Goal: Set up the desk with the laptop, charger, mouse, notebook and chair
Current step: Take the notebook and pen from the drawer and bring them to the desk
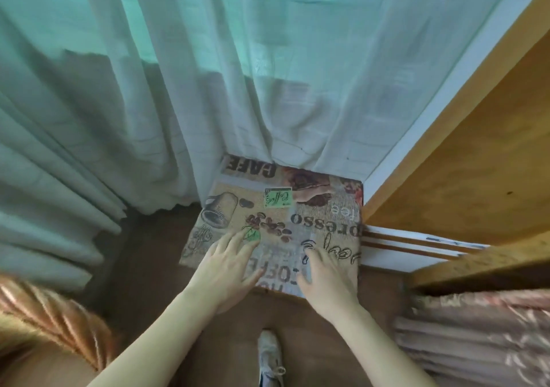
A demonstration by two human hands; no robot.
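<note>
A square seat covered in coffee-print fabric, probably the chair, stands low in front of me against the curtain. My left hand lies flat on its near left part with the fingers spread and straight. My right hand rests on the near right part, its fingers slightly bent on the cloth. Neither hand holds anything. No laptop, charger, mouse or notebook is in view.
A pale green sheer curtain hangs behind and to the left. Yellow wooden furniture with a white frame edge crowds the right. Striped pink fabric lies at bottom right, an orange cushion at bottom left. My shoe stands on the brown floor.
</note>
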